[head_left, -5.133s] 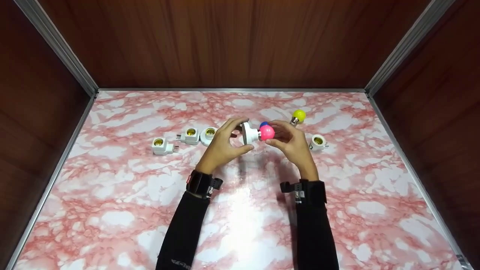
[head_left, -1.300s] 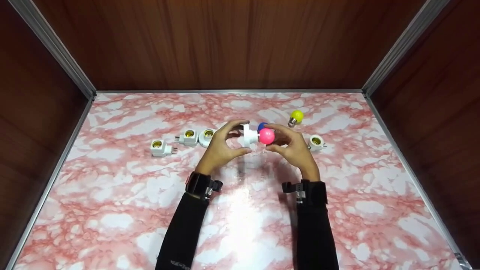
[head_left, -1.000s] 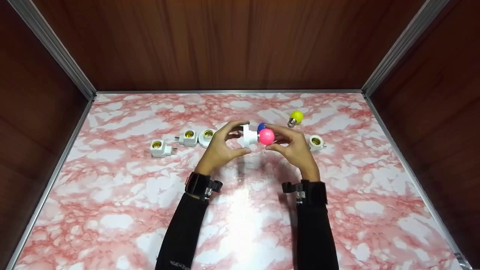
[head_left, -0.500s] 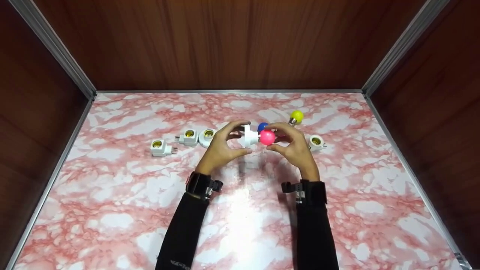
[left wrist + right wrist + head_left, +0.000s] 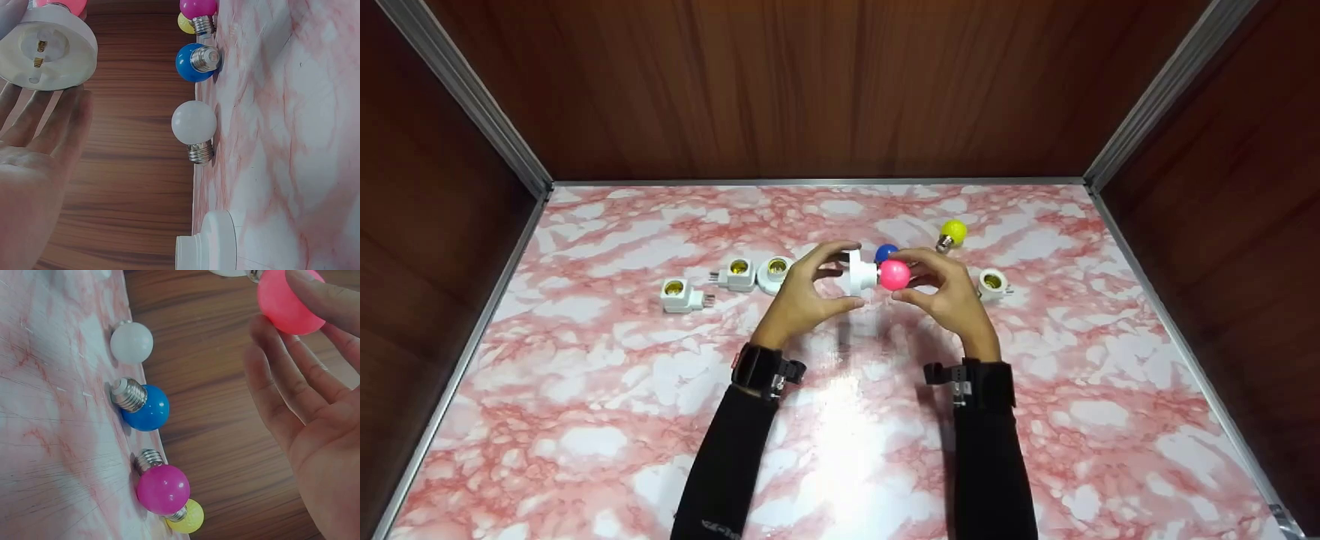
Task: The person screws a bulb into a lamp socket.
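My left hand (image 5: 808,291) grips a white round-based lamp holder (image 5: 861,274) by its rim, raised above the table. Its hollow underside and brass contacts show in the left wrist view. Thumb and fingers of my right hand (image 5: 946,291) pinch a pink light bulb (image 5: 895,275). The bulb lies sideways, its metal screw base at the holder's mouth, with a little metal still visible. How deep the thread sits is hidden. Behind the hands, a blue bulb (image 5: 147,408), a white bulb (image 5: 131,343) and a magenta bulb (image 5: 163,489) lie on the table.
At left are two white plug-in sockets (image 5: 678,297) (image 5: 739,275) and another round lamp holder (image 5: 773,276). A yellow bulb (image 5: 955,231) lies behind my right hand, and a further plug-in socket (image 5: 994,284) beside it. Dark wood-patterned walls (image 5: 840,90) enclose the marbled table (image 5: 585,420).
Since the oldest frame, the holder has turned from showing its underside to nearly edge-on. My right fingers shift slightly around the pink bulb. Both hands stay almost in place.
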`<move>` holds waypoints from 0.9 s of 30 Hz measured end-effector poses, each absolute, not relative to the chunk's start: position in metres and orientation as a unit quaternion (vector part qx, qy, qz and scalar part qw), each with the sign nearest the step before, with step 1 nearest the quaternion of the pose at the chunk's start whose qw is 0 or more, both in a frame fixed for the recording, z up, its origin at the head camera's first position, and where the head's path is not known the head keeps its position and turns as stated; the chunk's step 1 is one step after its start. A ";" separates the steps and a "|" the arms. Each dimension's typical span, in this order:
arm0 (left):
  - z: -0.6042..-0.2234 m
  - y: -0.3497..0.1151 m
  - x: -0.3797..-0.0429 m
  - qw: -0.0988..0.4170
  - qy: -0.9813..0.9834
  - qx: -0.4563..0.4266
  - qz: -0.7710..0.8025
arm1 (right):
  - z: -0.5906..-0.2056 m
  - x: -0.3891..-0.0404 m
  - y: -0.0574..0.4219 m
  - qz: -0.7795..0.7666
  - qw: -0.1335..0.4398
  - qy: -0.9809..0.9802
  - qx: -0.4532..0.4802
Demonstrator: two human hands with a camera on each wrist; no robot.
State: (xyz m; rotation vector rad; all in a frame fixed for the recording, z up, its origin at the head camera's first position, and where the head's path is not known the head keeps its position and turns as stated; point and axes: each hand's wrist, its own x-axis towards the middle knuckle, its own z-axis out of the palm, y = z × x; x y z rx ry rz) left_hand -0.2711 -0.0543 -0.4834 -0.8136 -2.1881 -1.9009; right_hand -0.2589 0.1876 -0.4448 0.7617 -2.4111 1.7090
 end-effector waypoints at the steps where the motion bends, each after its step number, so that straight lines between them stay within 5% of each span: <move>1: -0.483 -0.054 -0.271 0.065 -0.725 -0.268 -0.631 | -0.445 -0.259 0.187 0.558 0.043 -0.791 0.247; 27: -0.484 -0.054 -0.271 0.081 -0.721 -0.285 -0.626 | -0.439 -0.255 0.186 0.544 0.009 -0.811 0.216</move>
